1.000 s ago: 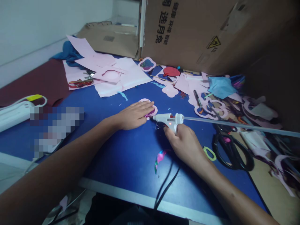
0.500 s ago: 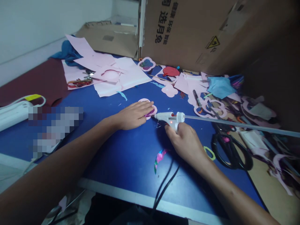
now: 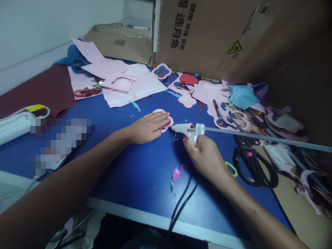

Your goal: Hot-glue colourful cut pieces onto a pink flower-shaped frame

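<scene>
My left hand [image 3: 149,127] lies flat, fingers stretched out, over a pink paper flower cutout [image 3: 169,123] with a shiny purple middle; most of the cutout is hidden beneath it. In my right hand [image 3: 204,152] is a white hot glue gun [image 3: 187,129], gripped by its handle, with a small red light on. Its nozzle points left and is at the cutout's right edge. A long clear glue stick [image 3: 259,137] sticks out of the gun's back. Below the hands, a curved scrap of shiny pink and green foil [image 3: 176,175] rests on the blue table [image 3: 129,173].
Black-handled scissors [image 3: 255,167] lie right of my right forearm, by a yellow-green ring [image 3: 231,169]. Pink paper sheets [image 3: 137,83] and cutouts spread along the back. A large cardboard box [image 3: 207,38] stands behind. A white power strip [image 3: 17,126] is at left; a black cord [image 3: 181,207] hangs over the front edge.
The glue gun's nozzle has shifted very slightly right along the cutout's edge. My left hand stays in place on the cutout.
</scene>
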Demonstrator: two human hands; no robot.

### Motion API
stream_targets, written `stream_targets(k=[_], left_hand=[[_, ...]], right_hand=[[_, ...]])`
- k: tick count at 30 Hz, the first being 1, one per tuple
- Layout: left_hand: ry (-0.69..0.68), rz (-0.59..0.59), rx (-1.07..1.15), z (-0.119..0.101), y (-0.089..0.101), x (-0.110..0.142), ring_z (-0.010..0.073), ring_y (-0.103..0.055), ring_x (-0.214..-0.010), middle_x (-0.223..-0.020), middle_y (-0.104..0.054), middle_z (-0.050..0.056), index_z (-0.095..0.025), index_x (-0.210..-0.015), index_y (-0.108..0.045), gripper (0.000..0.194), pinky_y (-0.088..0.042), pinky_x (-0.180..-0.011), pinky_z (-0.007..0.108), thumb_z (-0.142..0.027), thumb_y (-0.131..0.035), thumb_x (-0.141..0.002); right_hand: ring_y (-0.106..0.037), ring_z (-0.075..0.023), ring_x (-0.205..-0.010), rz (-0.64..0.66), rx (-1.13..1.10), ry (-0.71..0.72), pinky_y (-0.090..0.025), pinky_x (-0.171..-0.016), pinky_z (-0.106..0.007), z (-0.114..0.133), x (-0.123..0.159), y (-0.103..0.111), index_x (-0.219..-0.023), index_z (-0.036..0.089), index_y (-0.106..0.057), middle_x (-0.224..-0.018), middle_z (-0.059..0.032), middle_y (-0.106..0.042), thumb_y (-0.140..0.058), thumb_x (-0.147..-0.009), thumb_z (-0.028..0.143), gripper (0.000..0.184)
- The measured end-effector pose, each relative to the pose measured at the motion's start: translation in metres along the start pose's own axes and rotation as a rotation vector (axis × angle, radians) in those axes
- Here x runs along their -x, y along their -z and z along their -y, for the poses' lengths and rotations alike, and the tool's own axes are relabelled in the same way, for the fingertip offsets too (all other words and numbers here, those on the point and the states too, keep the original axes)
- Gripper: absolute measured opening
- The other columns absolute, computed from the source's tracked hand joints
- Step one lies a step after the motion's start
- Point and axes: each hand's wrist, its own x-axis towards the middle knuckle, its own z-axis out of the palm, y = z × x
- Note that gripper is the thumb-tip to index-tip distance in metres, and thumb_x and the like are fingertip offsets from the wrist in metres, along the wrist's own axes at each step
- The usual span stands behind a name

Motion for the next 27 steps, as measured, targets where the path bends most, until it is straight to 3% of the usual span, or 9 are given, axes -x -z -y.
stream_targets(k=[8, 13, 17, 20, 22, 24, 27], left_hand=[[0.021, 0.016, 0.013, -0.003, 0.003, 0.001, 0.0217, -0.013, -0.175, -0.187, -0.021, 0.008, -0.018, -0.177, -0.034, 0.067, -0.006, -0.141, 0.038, -0.038, -0.036, -0.113], [0.077, -0.008, 0.095, -0.006, 0.002, 0.000, 0.0200, -0.015, -0.174, -0.187, -0.023, 0.006, -0.020, -0.177, -0.035, 0.069, -0.005, -0.141, 0.038, -0.052, -0.019, -0.118], [0.084, -0.021, 0.133, -0.005, 0.000, -0.001, 0.0191, -0.016, -0.174, -0.187, -0.024, 0.003, -0.024, -0.176, -0.038, 0.070, -0.006, -0.141, 0.039, -0.054, -0.013, -0.118], [0.087, -0.016, 0.135, -0.003, -0.001, -0.001, 0.0191, -0.016, -0.174, -0.187, -0.023, 0.003, -0.024, -0.176, -0.038, 0.070, -0.005, -0.141, 0.038, -0.054, -0.015, -0.118], [0.090, -0.013, 0.138, -0.002, -0.002, -0.002, 0.0187, -0.016, -0.174, -0.187, -0.023, 0.002, -0.024, -0.176, -0.037, 0.069, -0.005, -0.141, 0.038, -0.054, -0.016, -0.118], [0.088, -0.013, 0.138, -0.001, -0.002, -0.003, 0.0183, -0.016, -0.174, -0.187, -0.023, 0.002, -0.024, -0.176, -0.037, 0.068, -0.006, -0.141, 0.038, -0.052, -0.017, -0.118], [0.078, -0.021, 0.135, 0.000, -0.002, -0.004, 0.0186, -0.018, -0.174, -0.186, -0.024, 0.003, -0.023, -0.175, -0.039, 0.065, -0.009, -0.141, 0.039, -0.046, -0.020, -0.117]], right_hand=[[-0.050, -0.0186, -0.055, -0.028, -0.058, -0.024, -0.030, -0.056, -0.033, -0.003, 0.001, -0.001, -0.066, 0.027, -0.052, -0.057, -0.0025, -0.059, -0.057, -0.095, 0.049, 0.037], [-0.054, -0.0194, -0.054, -0.041, -0.222, -0.102, -0.034, -0.055, -0.032, -0.016, 0.008, 0.002, -0.064, 0.025, -0.056, -0.055, -0.0023, -0.062, -0.063, -0.091, 0.059, 0.044], [-0.054, -0.0171, -0.054, -0.037, -0.547, -0.204, -0.038, -0.054, -0.030, -0.022, 0.008, 0.006, -0.064, 0.022, -0.062, -0.054, -0.0007, -0.061, -0.075, -0.085, 0.060, 0.045], [-0.065, -0.0188, -0.065, 0.031, -0.950, -0.298, -0.046, -0.054, -0.027, -0.023, 0.005, 0.009, -0.083, 0.019, -0.072, -0.069, -0.0015, -0.069, -0.088, -0.079, 0.056, 0.040], [-0.074, -0.0208, -0.078, 0.091, -1.151, -0.388, -0.055, -0.059, -0.027, -0.024, 0.006, 0.013, -0.099, 0.019, -0.077, -0.083, -0.0028, -0.075, -0.092, -0.079, 0.050, 0.040], [-0.080, -0.0224, -0.094, 0.139, -1.259, -0.475, -0.064, -0.073, -0.029, -0.028, 0.014, 0.019, -0.110, 0.021, -0.079, -0.099, -0.0051, -0.080, -0.093, -0.082, 0.045, 0.040], [-0.080, -0.0255, -0.114, 0.239, -1.284, -0.575, -0.067, -0.097, -0.034, -0.038, 0.042, 0.034, -0.109, 0.022, -0.079, -0.121, -0.0095, -0.082, -0.093, -0.087, 0.041, 0.032]])
